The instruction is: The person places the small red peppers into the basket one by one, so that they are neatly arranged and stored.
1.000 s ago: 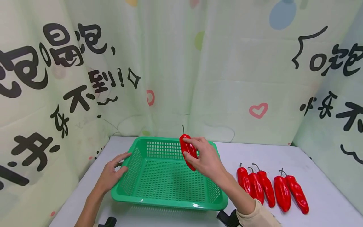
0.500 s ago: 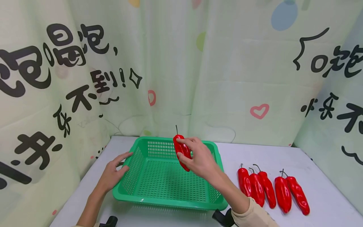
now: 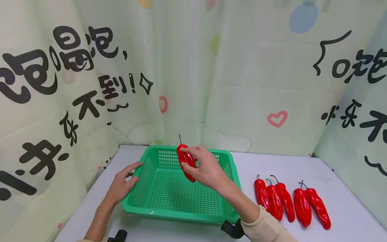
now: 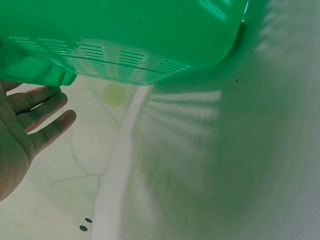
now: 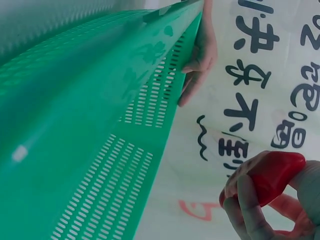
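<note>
In the head view my right hand (image 3: pixel 207 166) pinches a red chili pepper (image 3: pixel 185 157) between thumb and fingers, over the back middle of the green plastic basket (image 3: pixel 181 216). The pepper's thin stem points up and its tip points down. The right wrist view shows the same red pepper (image 5: pixel 275 175) in the curled fingers. My left hand (image 3: pixel 122 183) holds the basket's left rim, thumb and index finger on top; other fingers stretch out below the rim (image 4: pixel 37 75) in the left wrist view. The basket's visible floor is bare.
Several red chili peppers (image 3: pixel 301 206) lie on the white table (image 3: pixel 302 161) right of the basket, stems pointing away. The right forearm and sleeve pass close by the left ones. A pale printed curtain (image 3: pixel 242 84) stands behind the table and along both sides.
My right hand has moved left over the basket with the pepper in its fingers. The left hand stays on the rim. The view has shifted slightly.
</note>
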`<action>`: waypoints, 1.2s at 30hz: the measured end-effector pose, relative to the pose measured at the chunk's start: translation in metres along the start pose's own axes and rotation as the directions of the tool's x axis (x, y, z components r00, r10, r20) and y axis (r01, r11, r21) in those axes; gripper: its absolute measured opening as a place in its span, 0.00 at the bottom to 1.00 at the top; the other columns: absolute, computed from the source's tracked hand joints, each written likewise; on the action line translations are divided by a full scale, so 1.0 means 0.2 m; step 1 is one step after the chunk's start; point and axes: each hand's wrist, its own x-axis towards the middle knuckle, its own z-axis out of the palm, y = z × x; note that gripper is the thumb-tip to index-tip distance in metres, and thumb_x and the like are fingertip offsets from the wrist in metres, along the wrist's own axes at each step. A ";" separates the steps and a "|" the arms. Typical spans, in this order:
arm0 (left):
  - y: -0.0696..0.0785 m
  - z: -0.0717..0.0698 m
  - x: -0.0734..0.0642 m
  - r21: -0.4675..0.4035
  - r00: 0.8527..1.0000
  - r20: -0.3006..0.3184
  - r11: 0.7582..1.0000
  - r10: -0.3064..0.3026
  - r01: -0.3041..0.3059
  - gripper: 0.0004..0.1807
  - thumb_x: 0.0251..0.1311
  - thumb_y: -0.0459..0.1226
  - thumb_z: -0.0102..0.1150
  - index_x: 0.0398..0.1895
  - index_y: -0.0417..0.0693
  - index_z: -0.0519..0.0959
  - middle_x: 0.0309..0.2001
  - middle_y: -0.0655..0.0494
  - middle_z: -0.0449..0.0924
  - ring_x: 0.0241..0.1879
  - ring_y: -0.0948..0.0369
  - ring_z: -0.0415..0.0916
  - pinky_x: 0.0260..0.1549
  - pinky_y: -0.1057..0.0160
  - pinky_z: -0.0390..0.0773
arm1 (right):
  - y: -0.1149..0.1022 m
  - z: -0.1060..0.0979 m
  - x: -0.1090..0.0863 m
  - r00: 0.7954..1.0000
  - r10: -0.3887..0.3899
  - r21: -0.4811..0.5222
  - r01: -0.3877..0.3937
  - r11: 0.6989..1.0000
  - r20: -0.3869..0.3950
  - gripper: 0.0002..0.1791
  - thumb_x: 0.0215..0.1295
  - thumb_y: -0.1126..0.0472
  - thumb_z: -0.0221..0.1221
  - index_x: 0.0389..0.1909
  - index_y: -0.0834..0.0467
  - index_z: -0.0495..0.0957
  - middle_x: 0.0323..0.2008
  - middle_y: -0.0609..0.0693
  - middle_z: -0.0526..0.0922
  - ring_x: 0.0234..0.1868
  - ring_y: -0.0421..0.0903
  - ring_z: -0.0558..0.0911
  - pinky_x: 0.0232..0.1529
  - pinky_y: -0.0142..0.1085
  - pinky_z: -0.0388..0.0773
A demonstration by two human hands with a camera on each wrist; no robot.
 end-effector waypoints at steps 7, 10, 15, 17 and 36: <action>0.00 0.00 0.00 0.000 1.000 0.009 1.000 -0.024 0.024 0.27 0.62 0.24 0.55 0.66 0.35 0.76 0.66 0.36 0.75 0.66 0.43 0.72 0.54 0.48 0.78 | -0.01 0.02 0.03 0.999 0.016 0.013 -0.016 1.000 0.033 0.22 0.66 0.61 0.66 0.61 0.56 0.81 0.55 0.55 0.81 0.40 0.45 0.81 0.32 0.34 0.79; 0.00 0.00 0.01 0.000 0.999 0.007 0.999 -0.032 0.032 0.26 0.62 0.24 0.55 0.66 0.35 0.76 0.67 0.36 0.74 0.66 0.43 0.72 0.54 0.46 0.77 | 0.00 0.03 0.04 0.999 0.019 0.014 -0.020 1.000 0.048 0.22 0.66 0.61 0.65 0.61 0.56 0.81 0.56 0.55 0.81 0.40 0.46 0.81 0.31 0.34 0.79; 0.01 0.02 0.01 0.001 0.999 0.005 0.999 -0.039 0.039 0.26 0.62 0.23 0.54 0.66 0.35 0.76 0.67 0.36 0.74 0.67 0.42 0.71 0.54 0.46 0.77 | 0.00 0.05 0.07 0.997 0.032 0.033 -0.034 0.999 0.076 0.22 0.66 0.61 0.65 0.62 0.56 0.81 0.55 0.56 0.81 0.41 0.47 0.81 0.29 0.34 0.79; 0.01 0.03 0.01 0.002 0.999 0.009 0.999 -0.038 0.038 0.26 0.62 0.24 0.54 0.66 0.35 0.76 0.67 0.35 0.73 0.66 0.42 0.72 0.54 0.45 0.77 | 0.00 0.06 0.07 0.996 0.032 0.039 -0.035 0.999 0.083 0.22 0.66 0.61 0.65 0.62 0.56 0.81 0.54 0.56 0.81 0.41 0.47 0.81 0.29 0.34 0.79; 0.02 0.04 0.01 -0.003 0.999 0.012 0.999 -0.039 0.039 0.26 0.63 0.25 0.54 0.67 0.36 0.75 0.68 0.35 0.73 0.66 0.41 0.72 0.55 0.42 0.77 | 0.02 0.14 0.17 0.986 0.002 0.102 -0.019 0.995 0.167 0.22 0.68 0.63 0.62 0.62 0.59 0.81 0.53 0.57 0.82 0.36 0.48 0.86 0.27 0.34 0.78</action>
